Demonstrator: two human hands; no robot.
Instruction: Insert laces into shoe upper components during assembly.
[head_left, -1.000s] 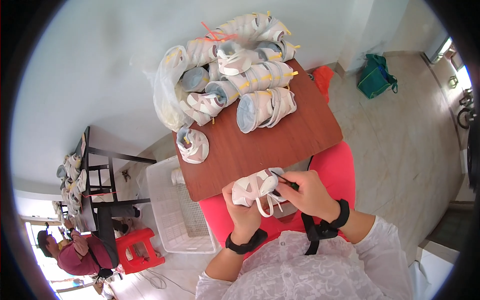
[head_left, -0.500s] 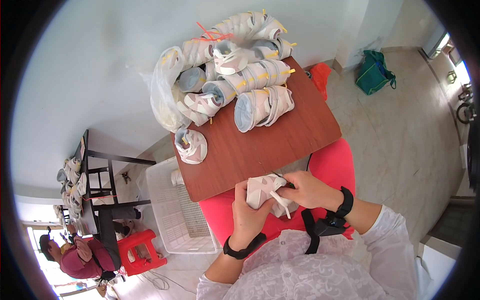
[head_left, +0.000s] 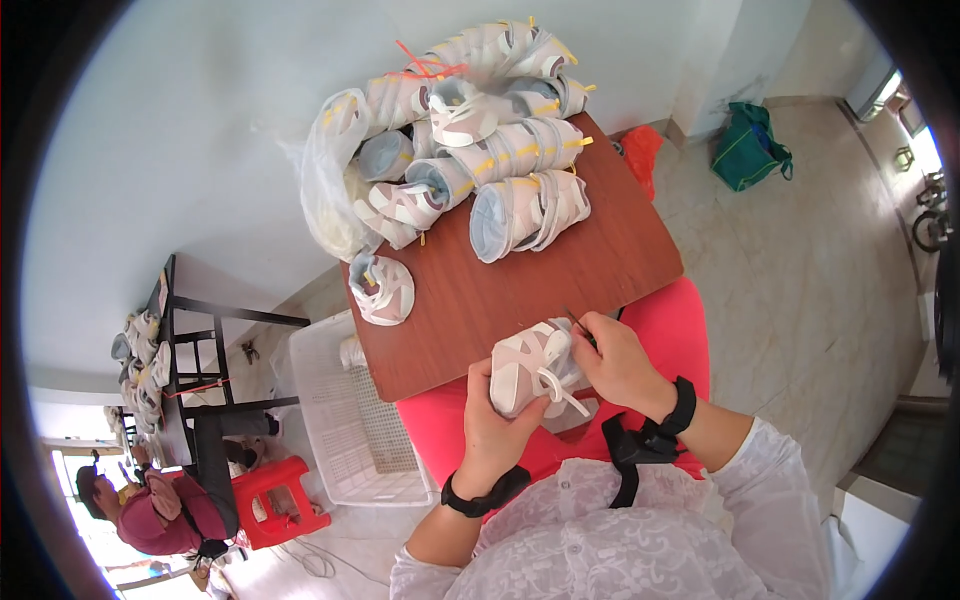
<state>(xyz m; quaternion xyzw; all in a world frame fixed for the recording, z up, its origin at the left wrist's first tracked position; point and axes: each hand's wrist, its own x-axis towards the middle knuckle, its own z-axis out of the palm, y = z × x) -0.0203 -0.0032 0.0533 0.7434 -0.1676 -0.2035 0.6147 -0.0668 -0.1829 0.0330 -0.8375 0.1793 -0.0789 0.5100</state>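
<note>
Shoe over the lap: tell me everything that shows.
The shoe has pale pink and white panels, seemingly fabric, and a white lace with one end sticking out. It is tilted, overlapping the near edge of the table in view. The left grip holds one side; the right grip, with a slim dark tool, is at the other.

Pretty plain room we've got here, bright at both ends
We're looking at a pale wall (head_left: 220, 130), a greyish floor (head_left: 770, 270), a reddish-brown table (head_left: 560, 285) near the wall, a black-legged table (head_left: 240, 312) off to the left with a red plastic stool (head_left: 268, 490) beside it, plus light glaring in at lower left and through an opening (head_left: 924, 140) far right.
</note>
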